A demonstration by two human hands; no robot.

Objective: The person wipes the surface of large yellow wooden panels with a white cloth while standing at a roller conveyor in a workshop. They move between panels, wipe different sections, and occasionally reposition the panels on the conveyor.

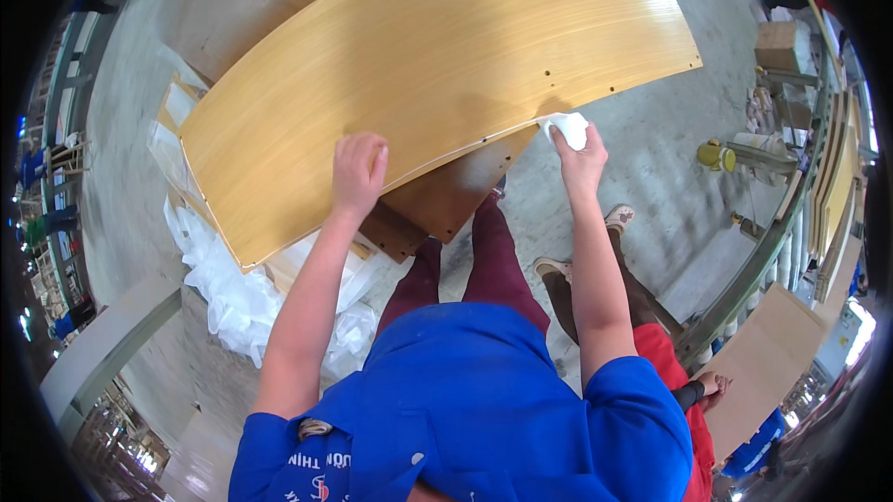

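Observation:
A large pale wood-grain panel (419, 46) lies in front of me, with small dark holes along its near edge. My right hand (581, 162) pinches a crumpled white cloth (566, 130) against that edge, right of the middle. Over the near edge, further left, my left hand (360, 176) is curled closed with the thumb alongside the fingers. Whatever it may hold is hidden, and I cannot tell whether it touches the panel. Below the pale panel, a dark brown board (451, 193) shows partly, close to my legs.
Crumpled white plastic sheeting (228, 283) lies on the floor at left, beside a metal rail (112, 344). A co-worker in red (665, 381) stands close at my right. A roller conveyor (744, 302), stacked boards (837, 176) and a yellow-green object (714, 156) are further right.

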